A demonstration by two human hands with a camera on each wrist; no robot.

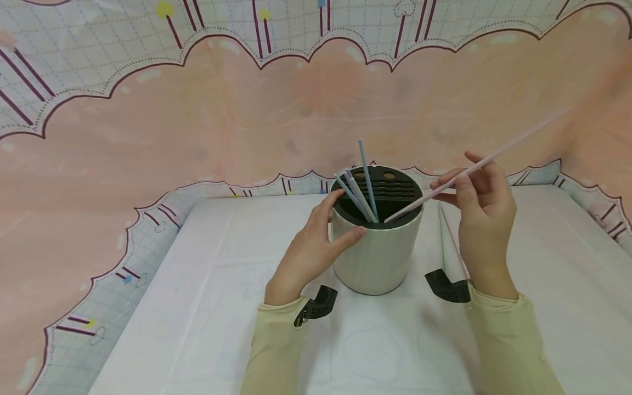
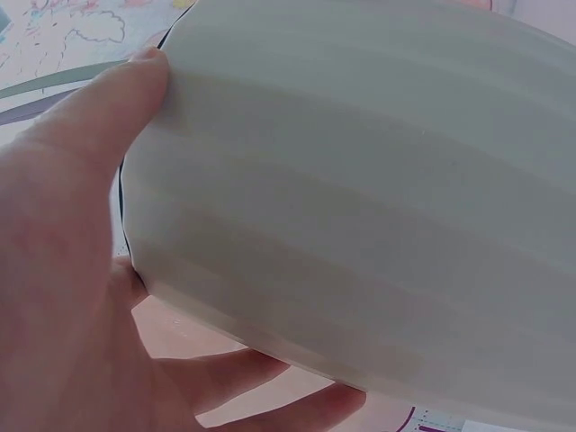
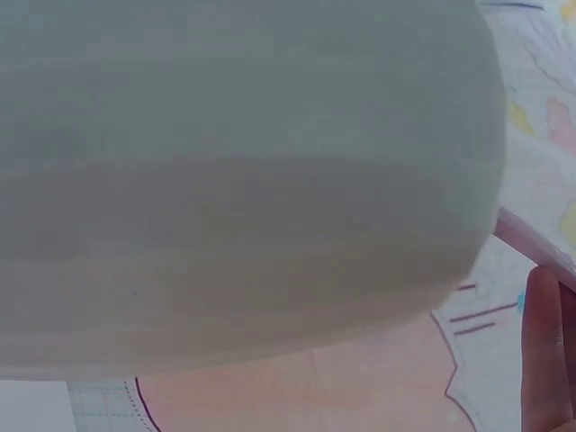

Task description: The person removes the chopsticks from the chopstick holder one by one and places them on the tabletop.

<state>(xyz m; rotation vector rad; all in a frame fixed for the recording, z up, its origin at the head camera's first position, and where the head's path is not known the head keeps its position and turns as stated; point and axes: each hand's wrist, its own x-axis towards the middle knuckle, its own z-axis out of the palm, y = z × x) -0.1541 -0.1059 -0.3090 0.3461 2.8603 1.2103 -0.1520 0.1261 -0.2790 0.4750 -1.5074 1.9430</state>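
A round white holder with a black slotted insert stands upright on the table. My left hand grips its left side, thumb at the front rim and fingers round the back; the left wrist view shows that hand spread along the pale wall. Between thumb and fingers, my right hand pinches a long pink straw, slanting with its lower end inside the holder's opening. Several blue and pale purple straws lean in that opening. In the right wrist view, the holder hides most of the hand's work.
Behind my right wrist, a thin green straw and a pink one lie on the white table. A patterned peach cloth rises behind the table's back edge. Black straps sit at both wrists.
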